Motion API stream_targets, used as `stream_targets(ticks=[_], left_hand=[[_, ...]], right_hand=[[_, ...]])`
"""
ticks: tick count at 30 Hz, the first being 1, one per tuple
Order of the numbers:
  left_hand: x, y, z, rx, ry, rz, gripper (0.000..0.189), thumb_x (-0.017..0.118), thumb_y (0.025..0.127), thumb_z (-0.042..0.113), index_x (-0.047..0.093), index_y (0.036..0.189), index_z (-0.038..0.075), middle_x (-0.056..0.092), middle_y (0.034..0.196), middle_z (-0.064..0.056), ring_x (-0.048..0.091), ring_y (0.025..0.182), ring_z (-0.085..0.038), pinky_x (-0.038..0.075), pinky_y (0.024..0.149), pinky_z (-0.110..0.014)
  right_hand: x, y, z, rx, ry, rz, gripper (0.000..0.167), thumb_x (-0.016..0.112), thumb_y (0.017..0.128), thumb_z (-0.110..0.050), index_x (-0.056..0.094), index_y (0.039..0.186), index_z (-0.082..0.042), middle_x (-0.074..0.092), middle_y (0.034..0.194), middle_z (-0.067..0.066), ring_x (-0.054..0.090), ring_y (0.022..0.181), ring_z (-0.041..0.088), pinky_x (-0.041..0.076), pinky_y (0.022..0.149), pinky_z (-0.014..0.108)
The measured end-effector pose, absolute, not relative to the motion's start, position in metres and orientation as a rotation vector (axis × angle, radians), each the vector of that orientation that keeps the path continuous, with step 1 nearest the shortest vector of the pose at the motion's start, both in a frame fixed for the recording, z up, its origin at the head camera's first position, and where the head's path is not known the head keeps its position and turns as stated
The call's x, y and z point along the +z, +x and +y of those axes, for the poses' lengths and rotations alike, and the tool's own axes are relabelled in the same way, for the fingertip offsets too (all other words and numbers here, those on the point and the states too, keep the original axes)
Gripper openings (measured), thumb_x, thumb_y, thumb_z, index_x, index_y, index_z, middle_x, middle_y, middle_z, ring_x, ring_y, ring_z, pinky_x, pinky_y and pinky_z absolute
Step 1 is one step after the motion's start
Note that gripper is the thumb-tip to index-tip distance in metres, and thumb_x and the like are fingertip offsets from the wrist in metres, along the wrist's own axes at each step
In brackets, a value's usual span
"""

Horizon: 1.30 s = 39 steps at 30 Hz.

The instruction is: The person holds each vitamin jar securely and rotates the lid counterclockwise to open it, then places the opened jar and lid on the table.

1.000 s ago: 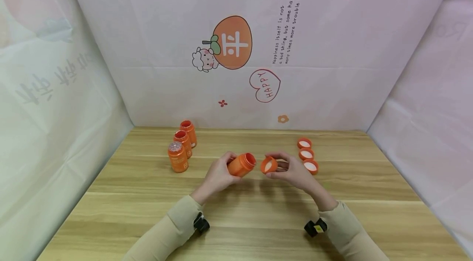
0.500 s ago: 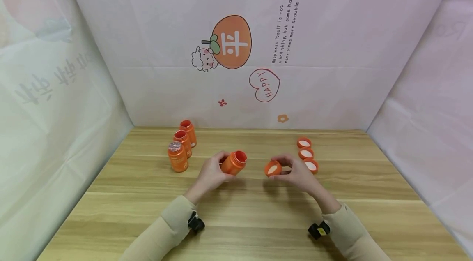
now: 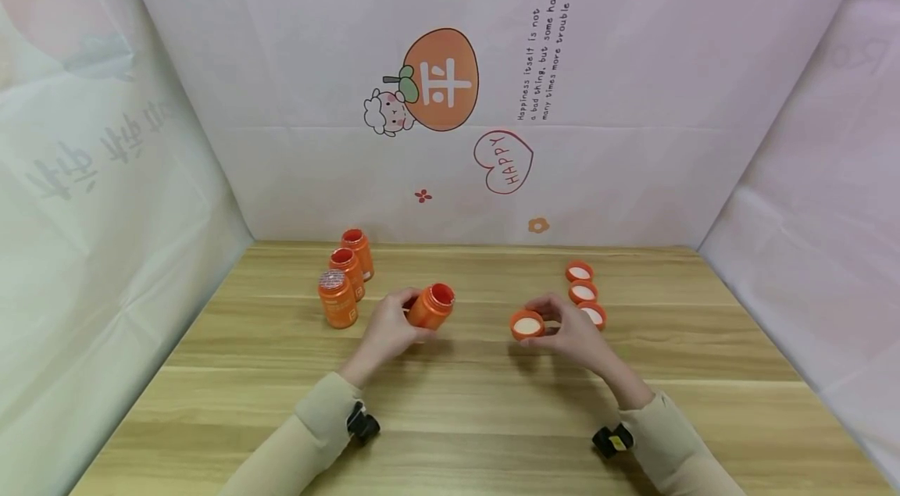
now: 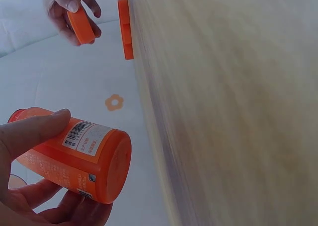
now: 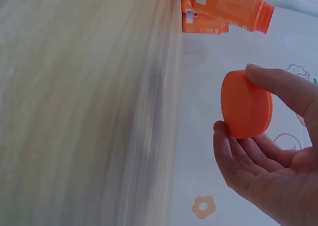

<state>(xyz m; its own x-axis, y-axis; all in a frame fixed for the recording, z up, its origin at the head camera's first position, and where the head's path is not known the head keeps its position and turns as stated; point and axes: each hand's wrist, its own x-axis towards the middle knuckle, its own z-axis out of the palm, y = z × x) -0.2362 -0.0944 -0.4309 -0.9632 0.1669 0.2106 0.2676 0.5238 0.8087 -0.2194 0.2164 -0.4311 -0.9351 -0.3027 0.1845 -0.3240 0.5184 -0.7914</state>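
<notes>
My left hand [image 3: 389,330] grips an orange bottle [image 3: 430,307] round its body; its mouth is uncovered and tilts up to the right. A barcode label shows on the bottle's side in the left wrist view, along with its flat base. Across a gap to the right, my right hand [image 3: 571,330] pinches an orange cap [image 3: 527,325] by its rim between thumb and fingers. The cap's white inner face points up toward the head camera, while the right wrist view shows its plain outer top. Both bottle and cap are held above the wooden table [image 3: 450,410].
At the left, three orange bottles stand in a row: a front one [image 3: 338,299] with a silvery seal over its mouth, a middle one [image 3: 347,271] and a back one [image 3: 359,252], both unsealed. Three orange caps [image 3: 583,292] lie white side up at the right. White printed sheets [image 3: 605,183] surround the table.
My hands have moved apart. The bottle has gone left with my left hand, and the cap has shifted slightly right, its white inner face turning upward.
</notes>
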Motion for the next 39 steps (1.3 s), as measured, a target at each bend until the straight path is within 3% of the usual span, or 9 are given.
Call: stream_targets(ticks=[7,18,39], left_hand=[[-0.430,-0.235,-0.103,-1.425,-0.328,-2.664,0.055,0.085,0.064,0.006,0.062,0.115,0.008,0.065,0.110,-0.007,0.058,0.101,-0.024,0.044,0.095,-0.049],[-0.431,-0.236,-0.116,-1.412,-0.273,-2.668,0.059,0.085,0.064,0.006,0.060,0.118,0.005,0.066,0.114,-0.009,0.061,0.104,-0.025,0.046,0.096,-0.046],[-0.433,-0.235,-0.145,-1.294,-0.165,-2.756,0.063,0.085,0.060,0.001,0.058,0.116,0.001,0.066,0.113,-0.014,0.061,0.104,-0.028,0.046,0.094,-0.047]], right_hand=[[-0.432,-0.219,0.223,1.262,0.546,-2.785,0.060,0.082,0.073,-0.023,0.059,0.125,-0.003,0.061,0.124,0.014,0.061,0.108,0.032,0.051,0.086,0.043],[-0.434,-0.218,0.230,1.079,0.477,-2.824,0.055,0.083,0.070,-0.018,0.061,0.117,-0.001,0.065,0.113,0.015,0.065,0.100,0.033,0.052,0.084,0.045],[-0.437,-0.219,0.257,0.889,0.350,-2.968,0.058,0.083,0.071,-0.019,0.059,0.120,0.001,0.065,0.111,0.018,0.062,0.099,0.032,0.048,0.084,0.048]])
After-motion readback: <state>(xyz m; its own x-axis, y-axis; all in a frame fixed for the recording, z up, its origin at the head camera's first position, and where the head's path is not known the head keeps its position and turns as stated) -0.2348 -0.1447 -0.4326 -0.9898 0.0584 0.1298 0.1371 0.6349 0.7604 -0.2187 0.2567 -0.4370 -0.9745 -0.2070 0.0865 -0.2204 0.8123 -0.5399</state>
